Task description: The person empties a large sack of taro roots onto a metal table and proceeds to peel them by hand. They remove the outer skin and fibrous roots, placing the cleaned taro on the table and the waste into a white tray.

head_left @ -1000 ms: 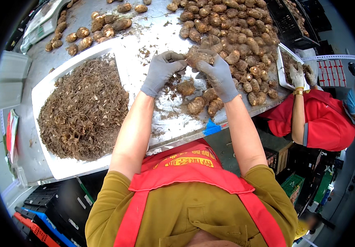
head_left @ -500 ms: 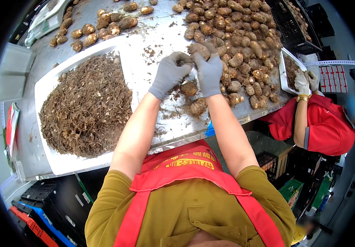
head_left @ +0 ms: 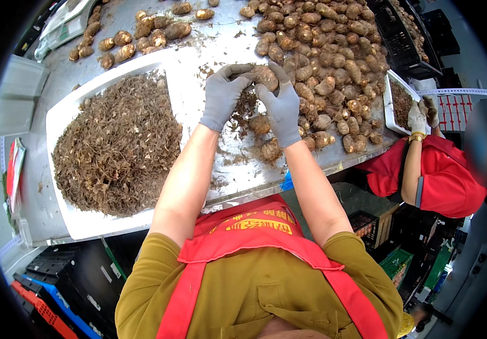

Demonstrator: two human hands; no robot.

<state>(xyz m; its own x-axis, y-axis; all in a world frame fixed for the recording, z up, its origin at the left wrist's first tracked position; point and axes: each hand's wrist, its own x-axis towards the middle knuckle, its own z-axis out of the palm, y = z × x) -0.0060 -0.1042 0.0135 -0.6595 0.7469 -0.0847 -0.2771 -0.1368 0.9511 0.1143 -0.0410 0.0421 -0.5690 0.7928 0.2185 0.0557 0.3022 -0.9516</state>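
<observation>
A brown, hairy taro (head_left: 265,78) is held above the table between my two grey-gloved hands. My right hand (head_left: 280,110) grips it from the right, with the thumb below and the fingers around its far side. At its left side, my left hand (head_left: 223,96) is closed, index finger and thumb against the taro. Dark fibrous peel (head_left: 245,104) hangs or lies just under the taro; I cannot tell which. Two more taros lie near my right wrist, one (head_left: 260,124) beside it and another (head_left: 271,150) closer to the table's front edge.
Left of my arms stands a white foam box (head_left: 62,206) heaped with brown fibres and peel. A big pile of taros (head_left: 333,56) covers the right side; trimmed ones (head_left: 158,37) lie at the back left. A red-clad co-worker (head_left: 452,175) handles a smaller white tray (head_left: 391,107) at right.
My left hand has moved up to the taro's side. The taro has come slightly lower and turned in my right hand, and more loose fibres show beneath it.
</observation>
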